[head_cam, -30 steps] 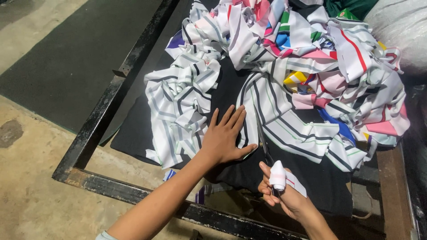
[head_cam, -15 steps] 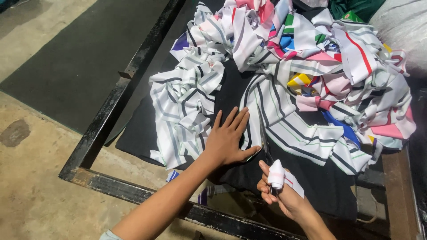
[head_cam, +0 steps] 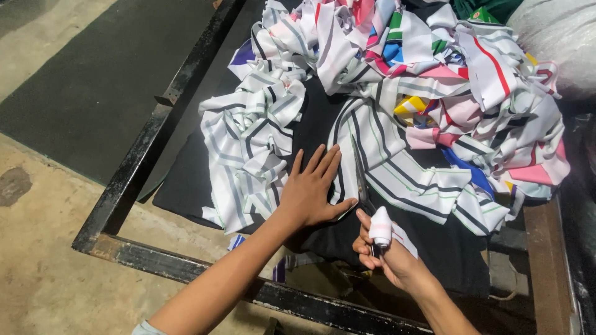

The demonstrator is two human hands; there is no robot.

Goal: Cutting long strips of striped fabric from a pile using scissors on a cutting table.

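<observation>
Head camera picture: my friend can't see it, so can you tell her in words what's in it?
A person's left hand presses flat on black cloth beside a big pile of striped white and colourful fabric pieces, while the right hand holds scissors with a white-wrapped handle. The cloth lies on a black metal frame over a concrete floor.

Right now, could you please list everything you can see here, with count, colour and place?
Striped fabric pieces: a heap, white with grey, pink, blue and green stripes, centre to upper right.
Black cloth: one, spread beneath the heap.
Metal frame: one, black and worn, around the work surface.
White sack: one, top right corner.
Concrete floor: grey-beige, lower left.
Scissors: one pair, dark, blades on the fabric.
Left hand: flat on the cloth and fabric.
Right hand: grips the scissors, with a white wrap on one finger.
</observation>
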